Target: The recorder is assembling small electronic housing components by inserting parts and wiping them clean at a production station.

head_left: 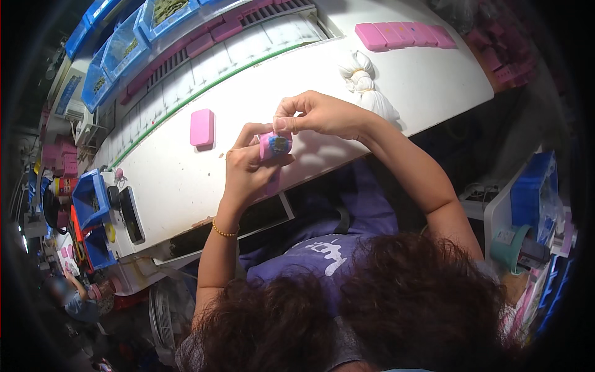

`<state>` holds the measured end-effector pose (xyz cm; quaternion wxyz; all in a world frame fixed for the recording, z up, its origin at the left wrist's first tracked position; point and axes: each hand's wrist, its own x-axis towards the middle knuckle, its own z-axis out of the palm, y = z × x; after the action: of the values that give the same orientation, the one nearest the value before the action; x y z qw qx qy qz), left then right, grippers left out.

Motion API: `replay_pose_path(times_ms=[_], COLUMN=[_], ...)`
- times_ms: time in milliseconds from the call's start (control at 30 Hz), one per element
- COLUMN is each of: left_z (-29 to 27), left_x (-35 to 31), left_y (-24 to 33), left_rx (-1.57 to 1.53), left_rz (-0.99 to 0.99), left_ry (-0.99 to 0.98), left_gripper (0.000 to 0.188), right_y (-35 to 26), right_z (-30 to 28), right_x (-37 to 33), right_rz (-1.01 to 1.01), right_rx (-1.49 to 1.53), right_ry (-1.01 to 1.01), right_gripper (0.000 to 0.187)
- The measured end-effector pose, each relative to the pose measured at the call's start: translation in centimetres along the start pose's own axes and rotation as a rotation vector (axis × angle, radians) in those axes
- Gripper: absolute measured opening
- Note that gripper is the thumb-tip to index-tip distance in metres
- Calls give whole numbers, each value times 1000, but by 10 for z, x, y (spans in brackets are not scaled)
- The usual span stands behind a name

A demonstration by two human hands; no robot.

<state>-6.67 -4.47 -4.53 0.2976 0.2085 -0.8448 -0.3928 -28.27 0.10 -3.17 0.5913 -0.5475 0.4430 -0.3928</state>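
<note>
My left hand [246, 167] grips a small pink case [274, 146] with a blue and dark insert showing on its face, held just above the near edge of the white worktable [310, 74]. Fingertips of my right hand [316, 113] pinch at the top of that same case. A closed pink rectangular case [202, 127] lies flat on the table to the left of both hands. A row of several pink cases [403, 35] lies at the far right of the table.
A knotted white cloth bundle [365, 87] lies just beyond my right hand. Blue bins [124, 46] with green parts line the far left, with pink blocks along a slotted rail [211, 40]. A dark phone [131, 214] rests at the table's left end. Another person [74, 301] sits at lower left.
</note>
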Motion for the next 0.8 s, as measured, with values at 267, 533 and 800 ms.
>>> replay_pose_path(times_ms=[267, 533, 800], left_z=[1, 11, 12], left_x=[-2, -12, -3], left_y=[-6, -1, 7], left_rx=[-27, -571, -534], left_rz=[-101, -489, -534], left_ry=[26, 196, 415], left_gripper=[22, 30, 37], right_y=[0, 21, 2], right_z=[-12, -4, 91], right_x=[2, 4, -37], right_rz=[-18, -430, 144], right_rx=[120, -1042, 89], right_ry=[111, 826, -53], right_gripper=[27, 22, 44])
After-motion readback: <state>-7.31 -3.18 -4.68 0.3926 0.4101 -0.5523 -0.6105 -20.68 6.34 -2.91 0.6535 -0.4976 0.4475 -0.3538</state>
